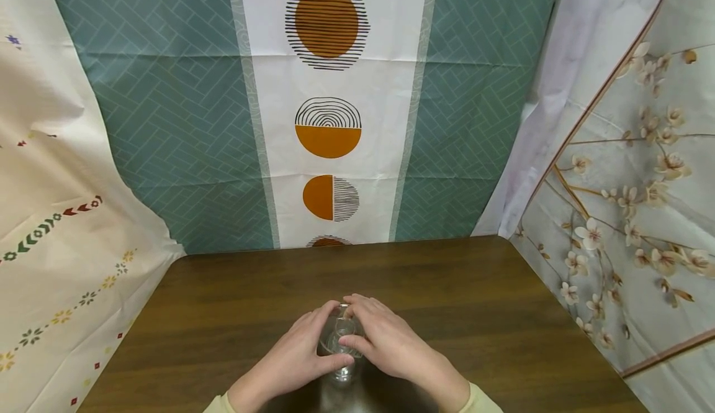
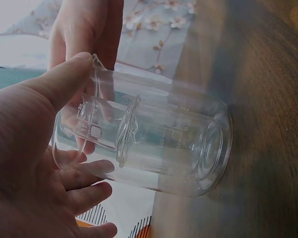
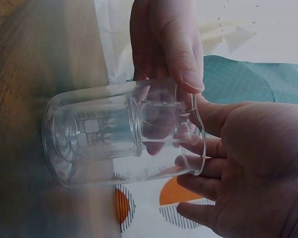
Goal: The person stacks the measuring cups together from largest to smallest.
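Observation:
A clear glass beaker (image 1: 343,376) stands upright on the table, with a smaller glass beaker (image 3: 111,144) nested inside it. My left hand (image 1: 298,352) holds the large beaker around the left of its rim, its thumb on the near side. From the right, my right hand (image 1: 388,340) grips the same rim, with its thumb in front and its fingers toward the far side. The smaller beaker's rim sits well below the large one's. White printed markings show through the glass in both wrist views, and overlapping reflections blur which wall carries some of them.
The brown wood-grain table (image 1: 251,289) extends around the beakers. Behind it hangs a green and white cloth (image 1: 184,121) with orange circles. A cream patterned cloth (image 1: 50,214) borders the left side, and a flowered cloth (image 1: 625,214) the right.

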Motion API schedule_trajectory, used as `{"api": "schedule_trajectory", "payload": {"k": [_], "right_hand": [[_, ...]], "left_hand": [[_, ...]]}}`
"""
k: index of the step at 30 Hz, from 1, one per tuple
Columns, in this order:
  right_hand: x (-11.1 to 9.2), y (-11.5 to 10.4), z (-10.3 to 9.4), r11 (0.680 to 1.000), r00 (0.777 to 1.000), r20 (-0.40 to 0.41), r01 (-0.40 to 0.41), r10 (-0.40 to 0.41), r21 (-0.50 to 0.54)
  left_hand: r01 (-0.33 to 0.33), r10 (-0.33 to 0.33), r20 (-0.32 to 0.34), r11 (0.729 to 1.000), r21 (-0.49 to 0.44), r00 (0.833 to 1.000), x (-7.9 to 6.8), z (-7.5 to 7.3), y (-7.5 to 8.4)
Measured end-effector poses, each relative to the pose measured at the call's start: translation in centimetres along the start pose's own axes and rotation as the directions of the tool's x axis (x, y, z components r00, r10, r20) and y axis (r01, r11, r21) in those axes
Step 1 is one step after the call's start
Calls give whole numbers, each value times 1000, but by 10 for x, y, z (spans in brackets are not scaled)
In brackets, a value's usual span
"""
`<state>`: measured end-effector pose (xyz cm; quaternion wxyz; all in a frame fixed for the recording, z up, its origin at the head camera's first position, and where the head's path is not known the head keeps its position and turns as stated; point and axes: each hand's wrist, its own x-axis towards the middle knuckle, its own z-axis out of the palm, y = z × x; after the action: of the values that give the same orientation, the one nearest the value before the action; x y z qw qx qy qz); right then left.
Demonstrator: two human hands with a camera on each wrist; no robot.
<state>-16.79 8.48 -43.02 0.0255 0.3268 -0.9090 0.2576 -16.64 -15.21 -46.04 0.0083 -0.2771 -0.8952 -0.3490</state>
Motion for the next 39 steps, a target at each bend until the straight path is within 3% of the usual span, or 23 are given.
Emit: {"api": "schedule_trajectory", "payload": {"k": [13,39], "right_hand": [[4,-2,-3,999,1000,-6,20,-21,-46],[13,-11,-1,981,999,16,-47,50,-186]], "left_hand": [[5,-5,5,1000,-2,1000,1,-1,-1],[21,-21,17,1000,-18,1000,0,-1,-1]]}}
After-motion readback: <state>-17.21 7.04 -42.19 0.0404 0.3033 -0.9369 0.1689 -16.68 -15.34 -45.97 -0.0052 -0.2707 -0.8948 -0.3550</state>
